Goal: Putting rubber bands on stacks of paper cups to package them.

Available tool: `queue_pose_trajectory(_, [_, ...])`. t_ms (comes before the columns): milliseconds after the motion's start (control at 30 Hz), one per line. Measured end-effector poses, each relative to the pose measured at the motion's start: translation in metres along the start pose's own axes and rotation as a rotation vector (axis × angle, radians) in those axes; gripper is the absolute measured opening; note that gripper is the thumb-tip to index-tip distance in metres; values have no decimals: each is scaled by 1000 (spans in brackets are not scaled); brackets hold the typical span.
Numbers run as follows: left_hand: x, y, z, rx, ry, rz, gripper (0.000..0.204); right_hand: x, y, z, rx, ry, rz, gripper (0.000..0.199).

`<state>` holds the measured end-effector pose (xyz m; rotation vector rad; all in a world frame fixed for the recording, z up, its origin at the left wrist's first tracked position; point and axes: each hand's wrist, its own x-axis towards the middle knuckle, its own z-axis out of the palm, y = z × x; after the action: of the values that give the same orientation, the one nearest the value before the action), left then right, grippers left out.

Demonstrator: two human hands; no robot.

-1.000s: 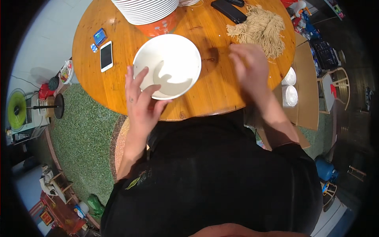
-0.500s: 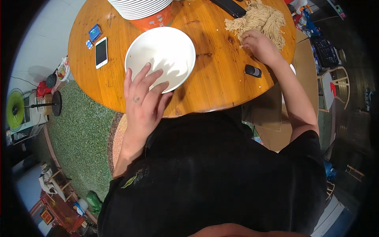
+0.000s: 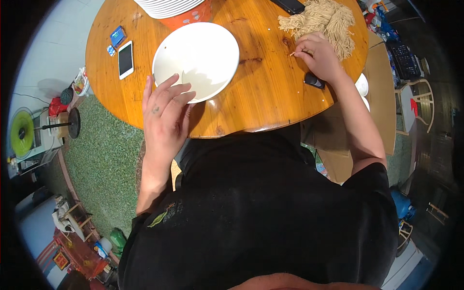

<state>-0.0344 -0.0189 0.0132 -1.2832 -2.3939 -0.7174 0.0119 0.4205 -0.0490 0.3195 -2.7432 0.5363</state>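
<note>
A round white bucket (image 3: 212,53) stands on the wooden table in front of me, its mouth facing up and a small dark hole near its left rim. My left hand (image 3: 165,108) lies at its near left rim with the fingers spread, the fingertips reaching over the edge. To the right, my right hand (image 3: 319,55) is closed in a pinch, and a short beige cord end pokes out from between thumb and fingers. Just beyond that hand lies a loose bundle of beige cords (image 3: 333,24). How far the pinched cord runs is hidden by the hand.
A stack of white rims (image 3: 169,6) on an orange bucket (image 3: 193,15) stands at the far side. Left on the table (image 3: 261,106) are a white phone (image 3: 125,60) and a blue packet (image 3: 117,36). A black device (image 3: 314,80) lies beneath my right wrist; cardboard (image 3: 377,87) stands beyond the right edge.
The white bucket has turned, its hole shifting away from me along the left rim. My left hand has slid slightly left; my right hand has drawn a little off the cord bundle, pinching a cord end.
</note>
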Motion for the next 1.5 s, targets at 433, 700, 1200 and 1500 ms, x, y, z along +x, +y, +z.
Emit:
queue_pose_trajectory(433, [5,7,0,12,1,3,26,13,-60,6,15,238,-169,7])
queue_pose_trajectory(700, [7,-3,2,-17,48,14,19,1,-192,30,1365,76,367,7])
queue_pose_trajectory(1200, [17,21,-35,-167,-103,-40,25,2,-210,59,1530,86,451,10])
queue_pose_trajectory(1500, [21,21,-18,-137,-128,-67,28,-9,-211,48,1938,-186,695,8])
